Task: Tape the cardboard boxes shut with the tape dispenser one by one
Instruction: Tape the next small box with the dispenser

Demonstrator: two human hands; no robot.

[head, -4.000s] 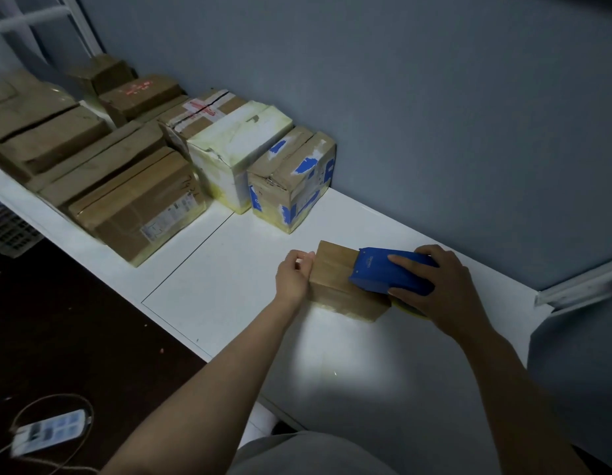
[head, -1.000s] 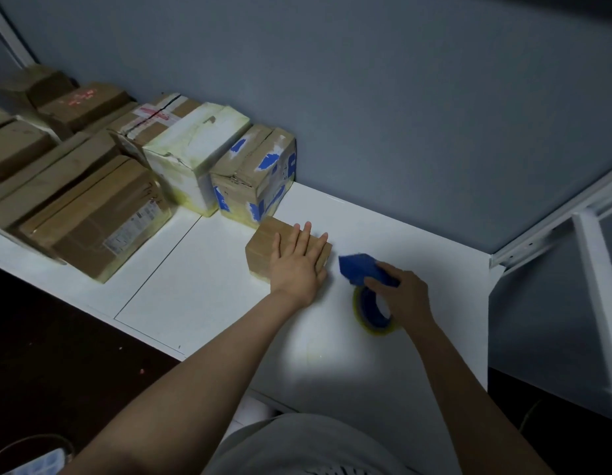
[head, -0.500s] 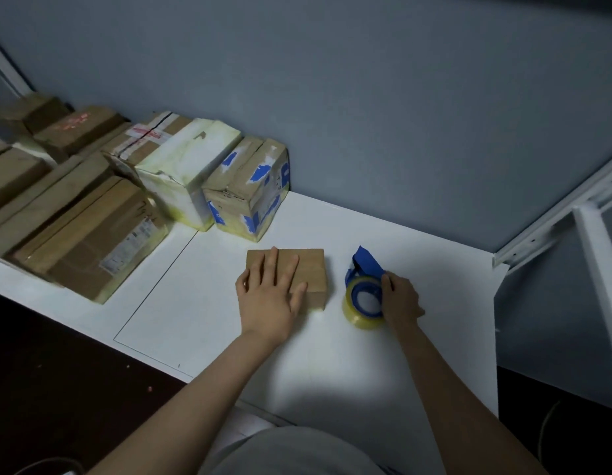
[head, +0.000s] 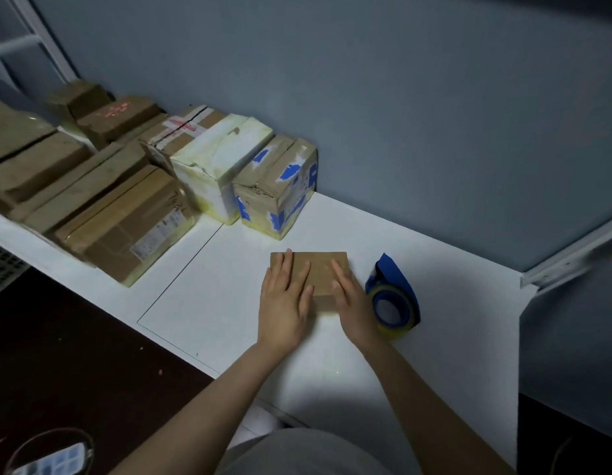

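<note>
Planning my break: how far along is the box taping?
The tape dispenser stands beside the small box, so its taping looks done. The left hand and right hand press flat on it. Whether the other boxes need tape is unclear.

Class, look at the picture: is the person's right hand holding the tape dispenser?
No, the right hand lies flat on the small cardboard box, while the tape dispenser stands on the table beside it.
</note>
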